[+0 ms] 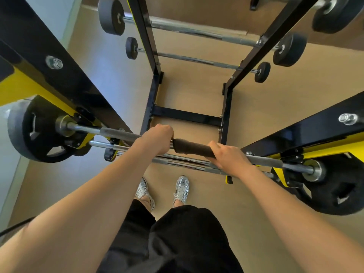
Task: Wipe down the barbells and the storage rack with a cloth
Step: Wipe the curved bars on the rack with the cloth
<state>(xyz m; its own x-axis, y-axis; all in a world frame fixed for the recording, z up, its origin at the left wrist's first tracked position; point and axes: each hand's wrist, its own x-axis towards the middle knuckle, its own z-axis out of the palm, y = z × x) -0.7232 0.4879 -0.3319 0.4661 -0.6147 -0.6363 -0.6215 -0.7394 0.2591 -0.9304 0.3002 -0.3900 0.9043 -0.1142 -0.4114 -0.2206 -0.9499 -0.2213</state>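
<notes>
Our left hand [157,139] fisted round the top barbell [116,133]; right hand [229,157] grips the cloth [192,147] wrapped on it.

Bright, even indoor light. Cool bluish cast on the left part of the tan floor [110,79]. Shadows soft and faint. Specular glints on the chrome barbell shafts [197,33] and glossy black rack beams [307,131]. Heavy fisheye stretch at the edges. Bare forearms [98,203] at the bottom slightly soft.

Two hands [157,139] [229,157], one cloth [194,147], two shoes [142,189] [182,187]
</notes>
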